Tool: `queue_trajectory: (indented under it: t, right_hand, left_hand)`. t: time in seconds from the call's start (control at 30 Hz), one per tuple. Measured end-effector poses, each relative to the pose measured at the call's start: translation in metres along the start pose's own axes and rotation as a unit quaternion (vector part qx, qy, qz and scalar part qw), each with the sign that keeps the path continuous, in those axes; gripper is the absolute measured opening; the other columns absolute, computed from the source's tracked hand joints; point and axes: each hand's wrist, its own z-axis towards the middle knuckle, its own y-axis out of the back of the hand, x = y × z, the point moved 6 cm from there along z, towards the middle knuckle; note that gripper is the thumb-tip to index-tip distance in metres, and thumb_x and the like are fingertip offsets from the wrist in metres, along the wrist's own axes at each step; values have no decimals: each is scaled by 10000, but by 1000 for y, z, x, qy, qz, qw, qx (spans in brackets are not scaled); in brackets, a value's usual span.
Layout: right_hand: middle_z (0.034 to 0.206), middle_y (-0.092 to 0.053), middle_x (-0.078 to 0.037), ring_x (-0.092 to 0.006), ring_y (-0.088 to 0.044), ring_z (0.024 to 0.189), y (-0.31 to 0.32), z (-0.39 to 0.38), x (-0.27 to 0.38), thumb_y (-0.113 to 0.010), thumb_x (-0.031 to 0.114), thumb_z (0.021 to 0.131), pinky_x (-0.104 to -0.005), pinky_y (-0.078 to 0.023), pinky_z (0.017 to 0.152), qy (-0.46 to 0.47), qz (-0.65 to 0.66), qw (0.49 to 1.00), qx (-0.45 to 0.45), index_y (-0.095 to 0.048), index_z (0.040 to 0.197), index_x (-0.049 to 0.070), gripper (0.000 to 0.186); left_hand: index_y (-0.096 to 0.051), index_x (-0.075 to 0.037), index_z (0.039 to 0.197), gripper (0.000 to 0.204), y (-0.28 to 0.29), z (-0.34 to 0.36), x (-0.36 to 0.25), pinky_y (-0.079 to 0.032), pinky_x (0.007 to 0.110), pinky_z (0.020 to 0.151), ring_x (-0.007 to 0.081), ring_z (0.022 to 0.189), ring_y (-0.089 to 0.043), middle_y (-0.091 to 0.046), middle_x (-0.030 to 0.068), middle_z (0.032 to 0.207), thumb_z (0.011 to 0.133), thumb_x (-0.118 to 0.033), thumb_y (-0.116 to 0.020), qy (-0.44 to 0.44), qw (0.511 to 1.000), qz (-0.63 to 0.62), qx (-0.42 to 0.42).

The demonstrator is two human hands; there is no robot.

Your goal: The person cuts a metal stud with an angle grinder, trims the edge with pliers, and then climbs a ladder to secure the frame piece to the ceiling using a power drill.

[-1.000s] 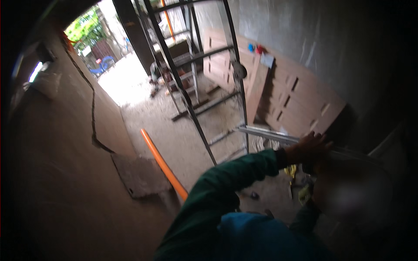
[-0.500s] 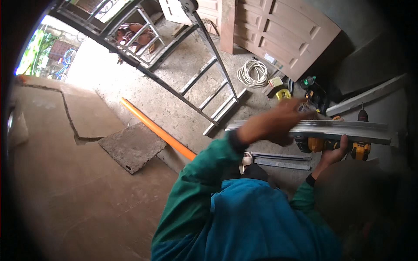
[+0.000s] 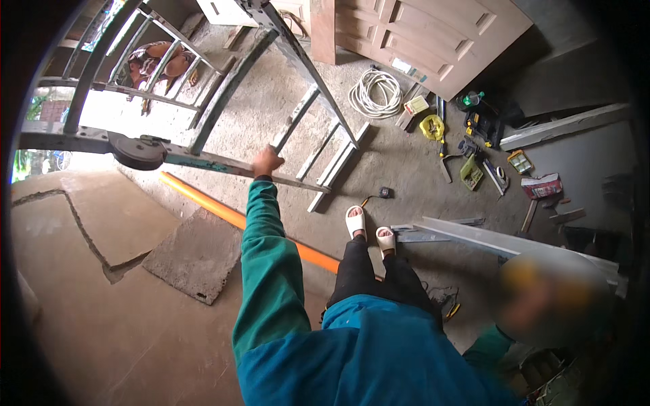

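Moved left hand (image 3: 267,164) from metal channel (image 3: 508,240) to ladder (image 3: 231,166) — curled snugly around its rail. Could not tell opening or hold of blurred right hand (image 3: 531,308).

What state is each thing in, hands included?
Ladder, standing, unfolded
Left hand, closed on the ladder
Right hand, blurred; grip unclear
White cable, coiled
Orange pipe, lying down
Panelled door, propped up
Tape measure, on the floor
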Motion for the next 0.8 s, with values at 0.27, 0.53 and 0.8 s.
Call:
queue_trajectory:
  t: [0.27, 0.53, 0.8]
  right_hand:
    - [1369, -387, -176, -302, -382, 1261, -41, -46, 58, -602, 327, 839, -445, -279, 1078, 16, 28, 999, -5, -332, 1367, -32, 693]
    - [1296, -455, -163, -295, -445, 1201, -115, -100, 174, -638, 267, 833, -432, -350, 1038, 75, 108, 991, -12, -444, 1292, 4, 564]
    - [1321, -438, -174, -299, -447, 1206, -176, -84, 314, -636, 234, 849, -398, -366, 1017, 505, -235, 830, -39, -470, 1289, 26, 514]
  left_hand:
    - [-418, 13, 1251, 727, 14, -15, 32, -497, 432, 848, 393, 991, -598, -589, 262, 1083, 655, -338, -643, -14, 999, -34, -14]
    - [-546, -51, 1179, 437, 347, -272, -11, -480, 388, 835, 325, 973, -602, -625, 174, 1056, 780, -188, -659, -434, 861, -206, -167]
    - [-619, -67, 975, 246, 706, -528, 84, -497, 340, 780, 236, 887, -641, -645, 98, 923, 736, -39, -669, -375, 603, -132, -691]
